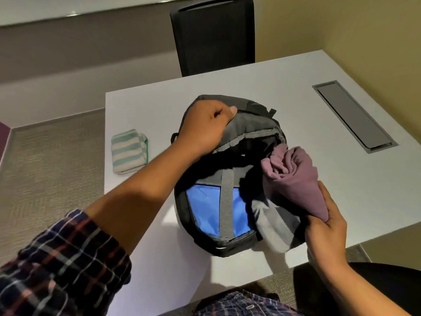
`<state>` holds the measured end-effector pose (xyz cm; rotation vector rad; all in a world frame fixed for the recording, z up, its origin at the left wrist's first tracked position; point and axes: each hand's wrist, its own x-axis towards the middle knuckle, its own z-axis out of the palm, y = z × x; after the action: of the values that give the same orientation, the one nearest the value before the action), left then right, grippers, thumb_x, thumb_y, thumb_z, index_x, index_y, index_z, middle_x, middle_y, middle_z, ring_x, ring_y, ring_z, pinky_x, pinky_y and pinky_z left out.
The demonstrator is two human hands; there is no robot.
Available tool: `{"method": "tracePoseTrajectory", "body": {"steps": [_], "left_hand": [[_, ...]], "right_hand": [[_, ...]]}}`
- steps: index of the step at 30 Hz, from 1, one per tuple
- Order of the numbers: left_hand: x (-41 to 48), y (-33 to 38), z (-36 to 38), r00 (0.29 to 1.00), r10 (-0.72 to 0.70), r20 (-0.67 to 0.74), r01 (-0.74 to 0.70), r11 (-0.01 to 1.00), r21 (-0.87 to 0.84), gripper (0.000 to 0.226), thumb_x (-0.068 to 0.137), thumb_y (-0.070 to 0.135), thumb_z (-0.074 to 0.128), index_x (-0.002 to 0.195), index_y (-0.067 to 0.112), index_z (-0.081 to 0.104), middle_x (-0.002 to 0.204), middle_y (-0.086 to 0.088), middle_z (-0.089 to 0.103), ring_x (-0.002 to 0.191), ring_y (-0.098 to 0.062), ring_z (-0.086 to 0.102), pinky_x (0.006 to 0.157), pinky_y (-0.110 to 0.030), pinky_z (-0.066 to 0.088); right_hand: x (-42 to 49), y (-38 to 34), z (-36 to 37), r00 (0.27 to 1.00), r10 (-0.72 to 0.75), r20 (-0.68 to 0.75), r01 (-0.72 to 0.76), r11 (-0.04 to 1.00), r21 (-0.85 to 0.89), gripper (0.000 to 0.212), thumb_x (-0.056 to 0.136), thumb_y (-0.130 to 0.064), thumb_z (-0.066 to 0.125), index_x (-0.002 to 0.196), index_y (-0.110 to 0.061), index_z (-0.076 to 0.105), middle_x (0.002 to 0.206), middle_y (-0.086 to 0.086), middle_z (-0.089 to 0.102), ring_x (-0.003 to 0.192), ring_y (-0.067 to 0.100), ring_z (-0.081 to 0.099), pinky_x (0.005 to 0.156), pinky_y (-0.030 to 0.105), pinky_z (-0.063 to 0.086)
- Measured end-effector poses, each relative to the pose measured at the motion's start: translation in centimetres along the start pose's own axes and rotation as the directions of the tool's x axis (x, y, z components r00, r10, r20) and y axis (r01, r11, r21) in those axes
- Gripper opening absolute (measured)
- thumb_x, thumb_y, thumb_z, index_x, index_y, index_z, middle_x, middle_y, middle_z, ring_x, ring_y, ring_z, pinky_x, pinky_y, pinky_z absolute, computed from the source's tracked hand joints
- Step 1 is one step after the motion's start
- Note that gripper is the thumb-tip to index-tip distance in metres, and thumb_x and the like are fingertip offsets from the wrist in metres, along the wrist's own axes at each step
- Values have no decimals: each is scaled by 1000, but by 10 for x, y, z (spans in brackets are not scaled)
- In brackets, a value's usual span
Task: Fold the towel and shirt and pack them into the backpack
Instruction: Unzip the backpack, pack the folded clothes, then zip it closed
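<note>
A grey and black backpack point(227, 176) with a blue panel lies on the white table point(341, 179), its main opening gaping. My left hand point(205, 128) grips the top flap of the backpack and holds it up. A folded mauve shirt point(293, 176) sits bunched at the right side of the opening, its far end pointing into the bag. My right hand point(325, 226) is closed on the shirt's near end. A folded towel point(128, 150) with green and white stripes rests on the table to the left of the backpack, apart from it.
A black mesh chair point(214, 35) stands at the far side of the table. A grey cable hatch point(354, 115) is set into the table at the right. The table's left edge runs close to the towel.
</note>
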<state>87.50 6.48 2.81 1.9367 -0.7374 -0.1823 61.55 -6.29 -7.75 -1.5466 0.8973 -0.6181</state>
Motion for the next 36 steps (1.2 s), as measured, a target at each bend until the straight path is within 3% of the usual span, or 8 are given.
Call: {"method": "tracePoseTrajectory", "body": {"steps": [6,13,15,19,21,28,30,36], "left_hand": [[8,17,9,998,-31,57,34,997,-65,46,95,29,59,79,-15,60,64,-8,44,61,-13,40,59,-26,36],[-4,41,21,989,-35,145,48,995,-83,40,95,23,61,73,-10,61,62,-9,41,58,-13,36,55,-24,32],[-9,43,22,987,-37,153,52,995,-90,40,95,21,61,71,-10,60,62,-8,38,57,-12,35,52,-17,32],[-16,38,20,984,-46,170,58,996,-68,40,96,24,59,72,-7,61,63,-9,39,59,-15,38,59,-14,40],[-21,32,17,983,-57,177,68,996,-59,40,96,25,59,69,-4,60,63,-9,38,58,-15,38,63,-18,43],[-32,12,7,986,-61,156,72,995,-64,40,95,28,59,75,-7,63,64,-25,47,62,-17,42,60,-24,39],[-32,10,5,987,-60,147,69,996,-55,38,95,30,59,76,-2,66,70,-30,54,62,-18,46,61,-31,42],[-28,8,1,990,-47,133,56,997,-62,36,95,30,59,80,-1,69,77,-32,58,66,-19,49,64,-39,48]], "right_hand": [[9,4,22,996,67,-50,-65,997,49,72,86,15,45,146,-27,45,140,-6,56,125,9,55,109,40,44],[17,37,78,895,-356,270,426,861,-278,81,78,7,40,154,-16,23,161,12,19,150,23,17,122,32,13],[28,50,91,778,-413,473,596,724,-348,86,76,13,45,153,-17,22,160,14,17,151,29,11,123,40,13],[46,84,105,371,-294,881,929,112,-353,88,73,9,56,151,-23,29,159,12,29,146,40,23,116,57,25],[47,97,101,299,-202,932,951,-21,-310,86,75,3,59,152,-25,30,159,9,30,146,38,27,116,56,23],[59,89,90,628,-67,776,764,246,-597,118,70,4,64,155,-36,-7,165,4,7,151,34,3,119,53,12],[68,90,80,636,-3,772,746,261,-613,119,75,2,63,151,-43,-18,166,2,0,151,33,-4,119,57,15],[90,69,72,612,-196,766,787,57,-614,71,89,-8,55,153,-24,29,155,16,33,142,48,26,113,61,28]]}}
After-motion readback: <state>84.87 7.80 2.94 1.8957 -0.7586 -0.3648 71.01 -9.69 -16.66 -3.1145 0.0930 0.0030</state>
